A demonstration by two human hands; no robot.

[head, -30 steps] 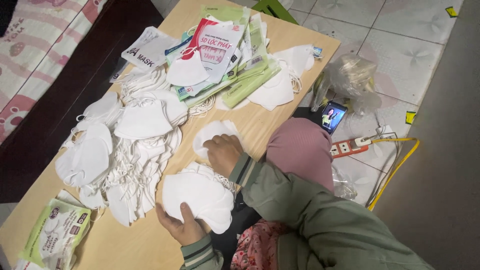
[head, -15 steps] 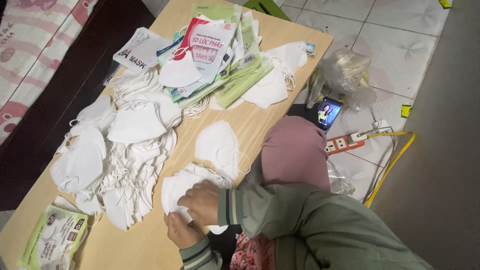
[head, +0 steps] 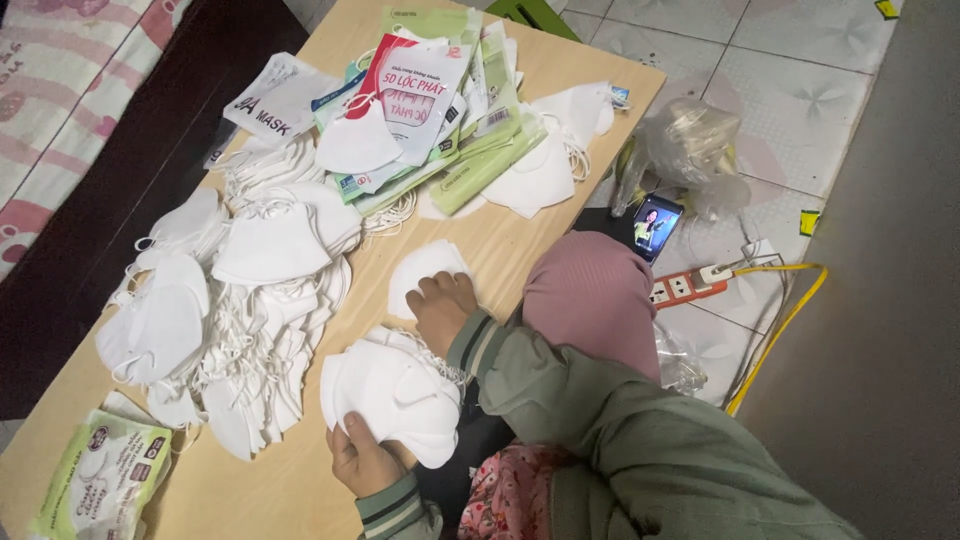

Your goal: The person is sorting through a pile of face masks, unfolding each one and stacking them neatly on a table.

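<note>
Low wooden table (head: 520, 250) on a tiled floor, dark furniture and a pink patterned cloth off to the far left. From my feed, working left to right: a green-and-white packet of masks (head: 100, 480) lies at the near left corner. Beside it, a big loose heap of white masks (head: 230, 300) with tangled ear loops covers the left half of the table.

My left hand (head: 362, 458) sits at the near edge, fingers curled up around the lower rim of a stack of white masks (head: 395, 390), thumb on top, gripping it. The stack rests on the table just above the hand.

My right hand (head: 443, 308) is just beyond that stack, palm down, fingers bent and pressed onto the near edge of a single white mask (head: 425, 268) lying flat on the wood. That mask reaches away from the fingertips, toward the table's middle.

Farther back, a pile of printed mask packets (head: 430, 110). Right of the table, on the floor: a phone (head: 656, 226) with its screen lit, a power strip (head: 690, 285), and a yellow cable (head: 780, 330).
</note>
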